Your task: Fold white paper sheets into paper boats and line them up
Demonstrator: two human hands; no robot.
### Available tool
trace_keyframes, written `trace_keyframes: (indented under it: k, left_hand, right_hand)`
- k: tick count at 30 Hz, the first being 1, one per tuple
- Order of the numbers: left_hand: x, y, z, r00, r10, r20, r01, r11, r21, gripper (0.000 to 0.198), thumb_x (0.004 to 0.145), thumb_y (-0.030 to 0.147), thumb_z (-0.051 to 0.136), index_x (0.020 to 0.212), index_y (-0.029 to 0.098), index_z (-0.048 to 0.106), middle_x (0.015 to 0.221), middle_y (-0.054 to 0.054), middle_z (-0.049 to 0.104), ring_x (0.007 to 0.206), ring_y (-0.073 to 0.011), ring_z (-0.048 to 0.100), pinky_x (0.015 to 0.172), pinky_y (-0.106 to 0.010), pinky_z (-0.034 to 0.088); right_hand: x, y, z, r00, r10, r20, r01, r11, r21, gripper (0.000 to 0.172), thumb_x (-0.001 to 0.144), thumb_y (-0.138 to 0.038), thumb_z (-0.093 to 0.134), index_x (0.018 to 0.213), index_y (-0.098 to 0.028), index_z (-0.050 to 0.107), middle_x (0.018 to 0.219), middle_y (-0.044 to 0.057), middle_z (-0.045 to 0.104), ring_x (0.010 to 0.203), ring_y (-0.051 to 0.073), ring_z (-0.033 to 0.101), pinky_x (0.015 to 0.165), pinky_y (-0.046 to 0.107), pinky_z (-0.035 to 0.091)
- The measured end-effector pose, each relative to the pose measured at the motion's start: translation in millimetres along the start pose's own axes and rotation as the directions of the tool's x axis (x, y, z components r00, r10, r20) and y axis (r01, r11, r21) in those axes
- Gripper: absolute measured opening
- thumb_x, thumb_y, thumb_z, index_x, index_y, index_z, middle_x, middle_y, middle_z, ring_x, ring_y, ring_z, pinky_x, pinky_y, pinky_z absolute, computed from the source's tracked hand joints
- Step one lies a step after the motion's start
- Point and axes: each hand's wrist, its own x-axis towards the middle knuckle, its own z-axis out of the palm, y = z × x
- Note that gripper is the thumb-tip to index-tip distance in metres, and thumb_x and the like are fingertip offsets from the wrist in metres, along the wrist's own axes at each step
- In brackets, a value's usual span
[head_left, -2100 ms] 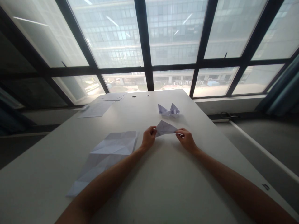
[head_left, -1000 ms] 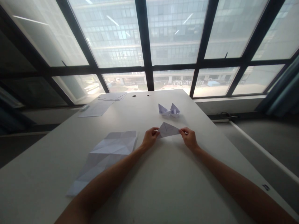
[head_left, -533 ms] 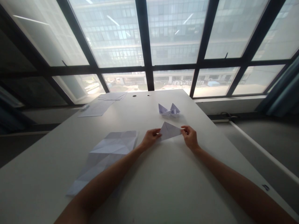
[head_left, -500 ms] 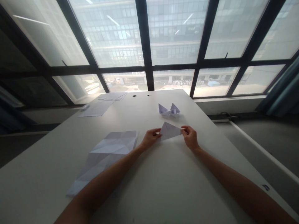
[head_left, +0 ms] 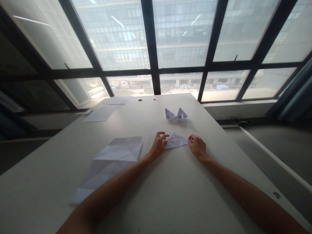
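Between my hands, low over the table, is a small piece of folded white paper (head_left: 175, 141) with a pointed top and a long lower edge. My left hand (head_left: 159, 143) pinches its left corner, the index finger raised a little. At the right corner, my right hand (head_left: 197, 145) grips the paper between thumb and curled fingers. Just beyond stand two joined paper boats (head_left: 176, 116) with pointed ends. A large creased sheet of paper (head_left: 110, 162) lies left of my left forearm, which covers part of it.
The white table (head_left: 165, 195) reaches to the windows. Flat sheets of paper (head_left: 102, 113) lie at its far left, near a small whitish item (head_left: 88, 111). Two cable holes (head_left: 139, 100) sit at the far edge. A small dark mark (head_left: 276, 195) is near the right edge.
The folded paper has turned and tipped lower, now showing its creased side with a longer bottom edge. Both hands have come down slightly with it, and the right hand has rolled palm downward.
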Motion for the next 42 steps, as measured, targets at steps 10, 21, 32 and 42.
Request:
trace_keyframes:
  k: [10,21,32,42]
  left_hand:
    - [-7.5,8.0,0.5,0.994,0.106,0.041,-0.113,0.961,0.253,0.025,0.088,0.010,0.052,0.104,0.019,0.069,0.115,-0.009,0.052,0.093,-0.0193,0.060,0.094,-0.039,0.052]
    - [-2.4,10.3,-11.6,0.858,0.212,0.469,-0.339,0.918,0.207,0.065,0.086,0.003,0.042,0.145,0.029,0.045,0.152,-0.003,0.043,0.143,-0.0223,0.033,0.118,-0.048,0.023]
    - [-8.1,30.7,-13.0,0.896,0.233,0.379,-0.360,0.880,0.310,0.055,0.091,0.034,0.059,0.144,0.026,0.048,0.134,-0.012,0.057,0.123,-0.0274,0.051,0.108,-0.041,0.037]
    - [-11.1,20.1,-8.3,0.818,0.222,0.531,-0.411,0.871,0.268,0.055,0.100,0.046,0.041,0.152,0.029,0.032,0.157,-0.007,0.034,0.147,-0.0240,0.026,0.119,-0.043,0.015]
  right_hand:
    - [-1.1,-0.3,-5.9,0.996,-0.077,0.033,0.081,0.988,-0.131,0.010,0.092,-0.026,0.055,0.088,-0.023,0.064,0.089,0.006,0.067,0.082,0.020,0.061,0.068,0.029,0.040]
    - [-32.1,-32.5,-15.8,0.981,-0.162,0.108,0.185,0.945,-0.268,0.032,0.093,-0.038,0.053,0.108,-0.013,0.066,0.111,0.019,0.060,0.107,0.032,0.050,0.087,0.042,0.039]
    - [-21.7,-23.1,-5.8,0.946,-0.272,0.177,0.290,0.953,-0.085,0.034,0.096,-0.034,0.048,0.121,-0.018,0.065,0.129,0.012,0.062,0.123,0.026,0.049,0.105,0.036,0.032]
    - [-27.8,-31.6,2.2,0.846,-0.459,0.271,0.458,0.886,0.071,0.053,0.099,-0.032,0.036,0.148,-0.011,0.040,0.155,0.011,0.037,0.145,0.022,0.027,0.119,0.041,0.016]
